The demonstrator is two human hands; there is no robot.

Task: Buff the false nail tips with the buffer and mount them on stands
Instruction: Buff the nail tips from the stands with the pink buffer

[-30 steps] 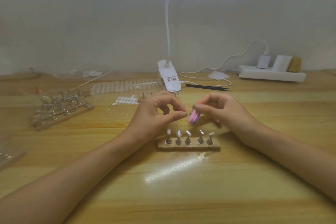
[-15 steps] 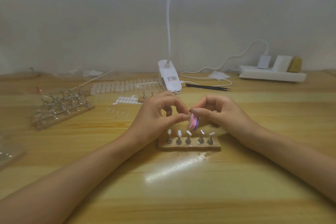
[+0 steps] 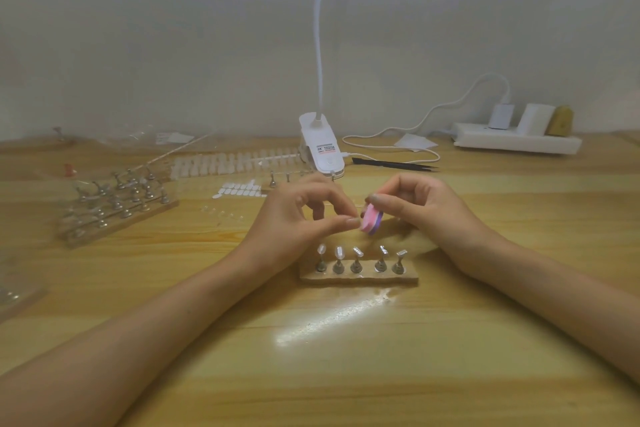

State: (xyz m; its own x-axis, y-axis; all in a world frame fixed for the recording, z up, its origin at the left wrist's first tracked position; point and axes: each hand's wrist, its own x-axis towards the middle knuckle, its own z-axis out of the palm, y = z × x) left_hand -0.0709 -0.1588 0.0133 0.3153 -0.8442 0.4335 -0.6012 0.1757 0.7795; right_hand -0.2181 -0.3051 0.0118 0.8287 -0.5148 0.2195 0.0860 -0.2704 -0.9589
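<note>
My right hand (image 3: 419, 208) grips a pink and purple buffer block (image 3: 371, 222) by its top end. My left hand (image 3: 301, 215) pinches its thumb and forefinger together right against the buffer's pink face; the nail tip between them is too small to make out. Just below both hands a wooden stand base (image 3: 358, 277) carries several metal stands in a row, and clear nail tips (image 3: 338, 252) sit on the left ones.
A second rack of metal stands (image 3: 117, 204) lies at the left. Strips of clear nail tips (image 3: 228, 163) and white adhesive tabs (image 3: 239, 189) lie behind my hands. A clip lamp (image 3: 322, 146), black tweezers (image 3: 394, 164) and a power strip (image 3: 516, 140) sit farther back.
The hands came together and the buffer's tilt changed slightly against the left fingertips. The stand base stayed put.
</note>
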